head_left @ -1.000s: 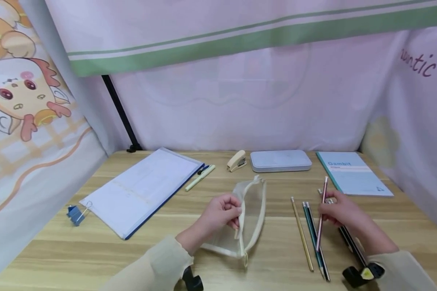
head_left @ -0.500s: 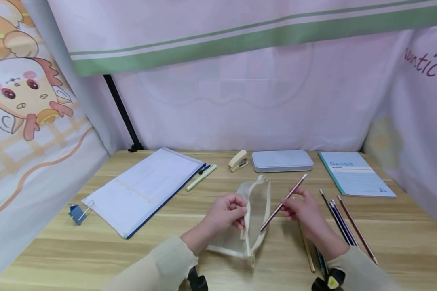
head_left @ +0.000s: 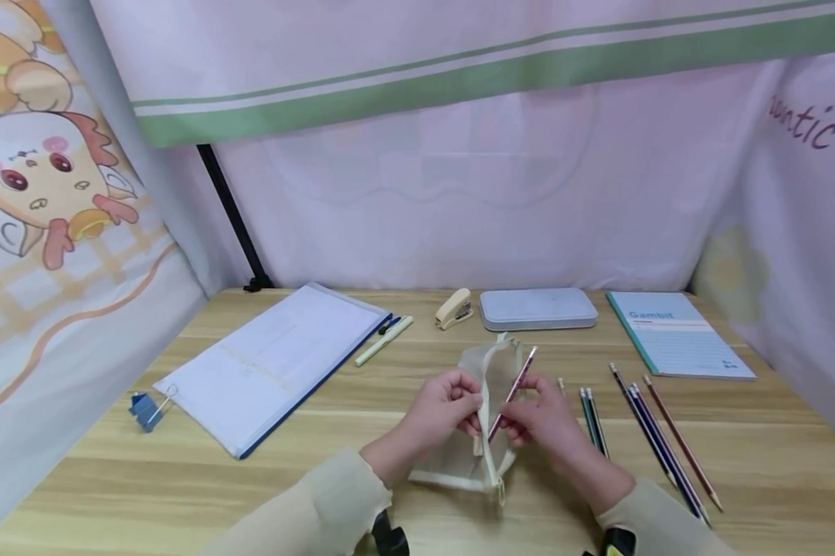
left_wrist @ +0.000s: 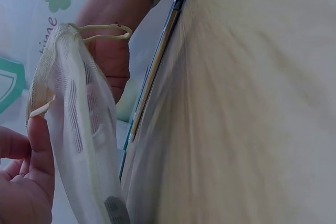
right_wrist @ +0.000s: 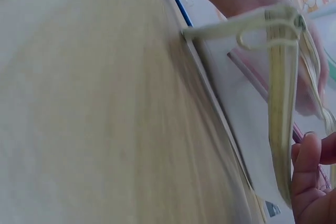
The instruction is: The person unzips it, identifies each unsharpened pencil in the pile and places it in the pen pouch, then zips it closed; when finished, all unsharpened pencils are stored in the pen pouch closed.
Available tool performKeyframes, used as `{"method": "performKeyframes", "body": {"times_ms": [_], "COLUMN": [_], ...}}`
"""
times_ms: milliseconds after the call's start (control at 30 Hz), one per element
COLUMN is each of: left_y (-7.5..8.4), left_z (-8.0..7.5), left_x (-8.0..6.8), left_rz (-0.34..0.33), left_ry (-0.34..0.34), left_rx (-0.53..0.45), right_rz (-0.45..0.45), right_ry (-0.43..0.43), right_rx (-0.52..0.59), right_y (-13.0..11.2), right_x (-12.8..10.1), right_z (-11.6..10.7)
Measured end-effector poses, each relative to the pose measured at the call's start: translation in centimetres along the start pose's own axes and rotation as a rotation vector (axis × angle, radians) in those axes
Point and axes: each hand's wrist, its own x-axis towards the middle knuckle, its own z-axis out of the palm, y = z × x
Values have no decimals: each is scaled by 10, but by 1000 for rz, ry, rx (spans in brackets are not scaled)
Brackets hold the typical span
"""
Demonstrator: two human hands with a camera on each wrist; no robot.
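The left hand (head_left: 445,405) pinches the rim of an unzipped mesh pouch (head_left: 452,463) on the table (head_left: 111,502). The right hand (head_left: 545,417) grips a dark red pencil (head_left: 513,392), its lower end inside the pouch. Loose pencils (head_left: 668,452) lie further right.

The pouch I hold (head_left: 452,462) is pale cream and see-through, a mesh-like cloth edged with a thicker cream band, and a thin loop of cord (head_left: 500,491) hangs at its near end. It rests on the wooden tabletop (head_left: 306,463) in front of me, its long mouth turned up and gaping, one edge pinched between my fingers. The slim pencil I grip is a shiny dark red with a pale tip (head_left: 524,373); it slants, tipped end uppermost, its lower part down inside the pouch, showing through the wall.
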Motion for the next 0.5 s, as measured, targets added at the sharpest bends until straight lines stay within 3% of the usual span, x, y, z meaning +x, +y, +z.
{"method": "performKeyframes", "body": {"times_ms": [333,500], "left_y": [2,0], "left_z": [3,1], "left_x": [0,-1], "left_rz": [-4,-22], "left_ry": [-48,-34], "left_rx": [36,24], "right_rz": [11,36], "right_ry": [-114,-97], "right_rx": [-49,-52], "right_y": [3,3], "right_x": [0,1], "right_z": [11,6]}}
